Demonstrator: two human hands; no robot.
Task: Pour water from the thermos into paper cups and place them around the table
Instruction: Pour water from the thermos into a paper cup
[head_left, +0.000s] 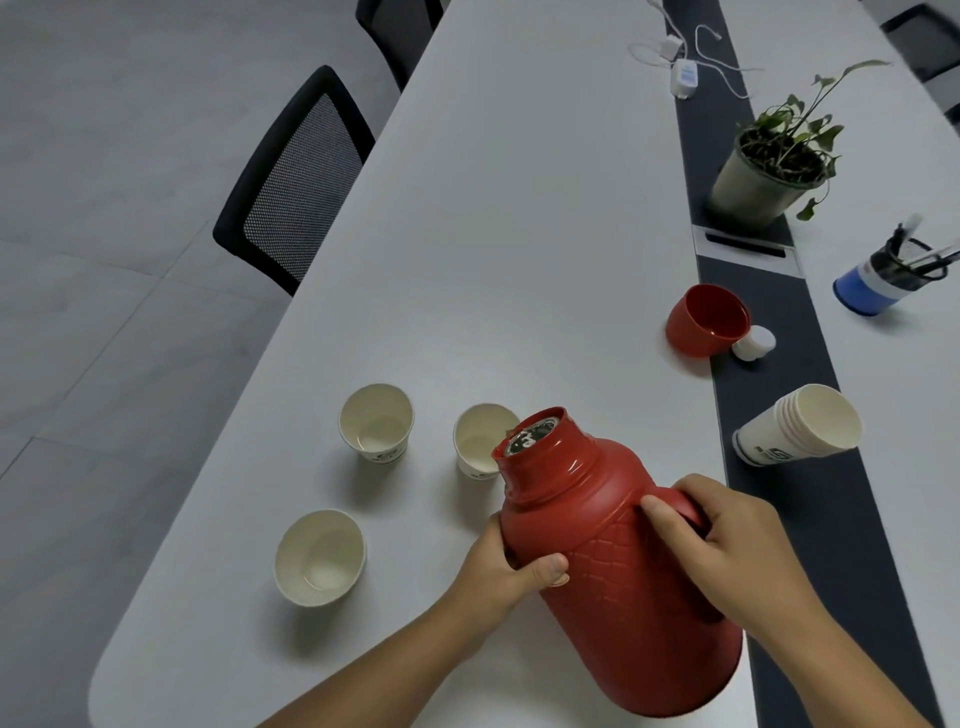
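while the red thermos (618, 561) is held tilted above the near end of the white table (519, 208), its open mouth leans toward the paper cup (480, 441) directly behind the rim, a position that suits pouring into that cup. no stream is visible at the mouth, and whether this cup holds water cannot be told from here. two more paper cups stand upright and apart from it: the far-left cup (376, 423) and the near-left cup (320, 557), both appearing empty or nearly so. the left hand (511, 566) is wrapped around the thermos shoulder, thumb pressed on the front face, supporting the weight from the side. the right hand (727, 535) is closed around the handle on the far side, index finger laid along the body, probably to control the tilt angle. both forearms enter from the lower edge and converge on the vessel. the red lid cup (707, 320) lies on its side with the white stopper (754, 343) touching it, set aside near the dark centre strip (810, 519). a stack of spare cups (797, 426) lies tipped on that strip.
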